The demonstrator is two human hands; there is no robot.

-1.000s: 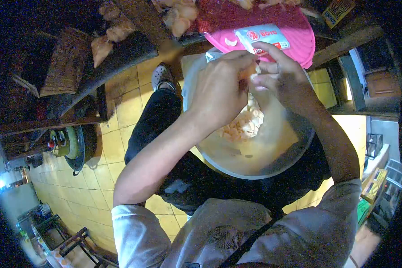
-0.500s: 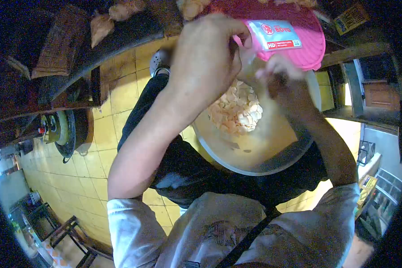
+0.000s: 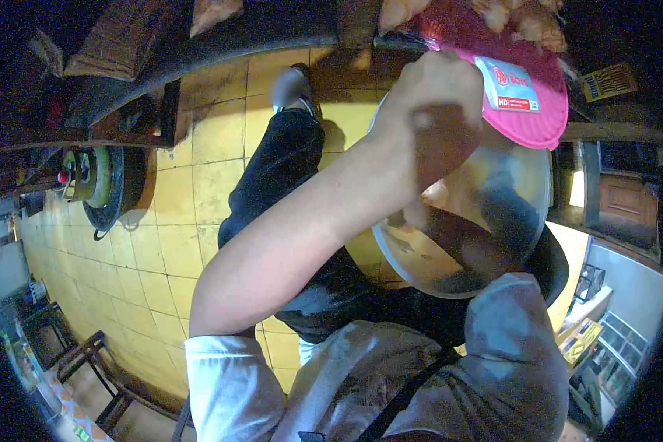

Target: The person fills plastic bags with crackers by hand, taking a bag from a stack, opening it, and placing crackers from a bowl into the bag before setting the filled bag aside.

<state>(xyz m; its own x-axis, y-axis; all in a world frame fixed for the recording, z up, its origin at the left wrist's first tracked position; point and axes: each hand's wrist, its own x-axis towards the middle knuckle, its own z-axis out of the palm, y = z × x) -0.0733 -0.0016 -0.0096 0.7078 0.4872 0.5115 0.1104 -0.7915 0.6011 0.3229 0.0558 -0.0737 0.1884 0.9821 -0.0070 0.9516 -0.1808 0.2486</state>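
My left hand (image 3: 442, 92) is closed in a fist at the left edge of a pink plastic pack (image 3: 519, 121) with a blue and red label. What the fist holds, if anything, is hidden by the fingers. Below it, a wide metal basin (image 3: 534, 184) rests between my legs. My right hand (image 3: 412, 212) is down inside the basin in shadow, its fingers partly behind my left forearm. A few pale, thin chips (image 3: 435, 194) show beside it; the rest of the pile is covered by my arms.
A dark table edge (image 3: 287, 37) runs along the top, with bagged pale pieces (image 3: 530, 26) and a yellow printed packet (image 3: 608, 81) on it. A black wok-like pan (image 3: 107, 195) stands to the left on yellow floor tiles (image 3: 162, 250). Wooden chairs (image 3: 118, 383) are at lower left.
My right hand has gone from beside my left hand down into the basin. My left hand has closed into a fist. The view has shifted, so the basin and pink pack appear further right.
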